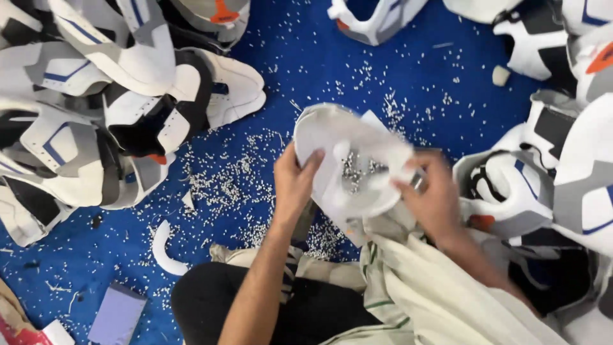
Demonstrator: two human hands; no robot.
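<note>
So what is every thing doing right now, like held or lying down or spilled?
Left hand: gripping the white shoe piece at its left edge.
Right hand: gripping the same piece at its right side.
White shoe piece: held up between both hands, tiny bits on it.
White bits: scattered over the blue floor.
Shoe uppers, left pile: heaped, lying loose.
Shoe uppers, right pile: heaped, lying loose.

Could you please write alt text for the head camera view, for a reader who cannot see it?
Two bare hands, left hand and right hand, hold a white shoe upper over a blue surface strewn with small white pellets. Piles of white, grey and black shoe uppers lie on both sides, and a pale cloth covers the person's lap.
</note>
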